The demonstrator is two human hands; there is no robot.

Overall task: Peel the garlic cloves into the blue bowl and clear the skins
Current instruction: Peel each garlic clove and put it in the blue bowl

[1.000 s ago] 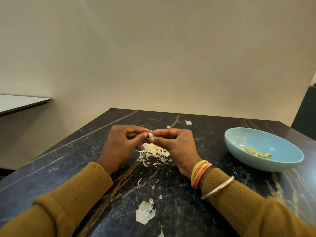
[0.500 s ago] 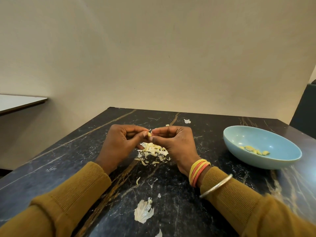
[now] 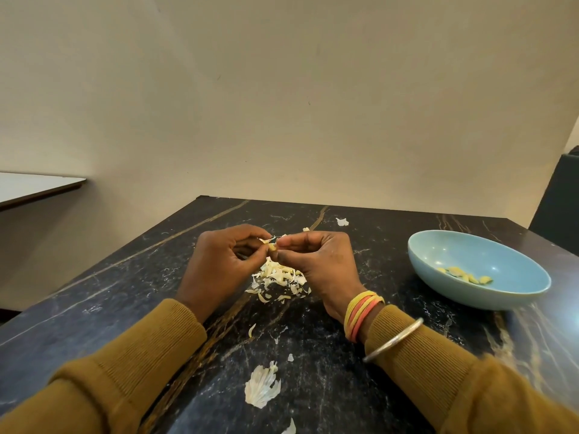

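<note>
A dark marble surface (image 3: 360,386) meets a plain beige wall. The left hand (image 3: 219,264) and right hand (image 3: 319,261) both pinch one garlic clove (image 3: 272,246) above a heap of skins (image 3: 279,277). The blue bowl (image 3: 470,296) sits right, near the surface's right edge, well apart from the hands.

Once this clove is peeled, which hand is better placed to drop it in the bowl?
Right, probably: the right hand pinches the clove and is nearer the bowl, on that side.
</note>
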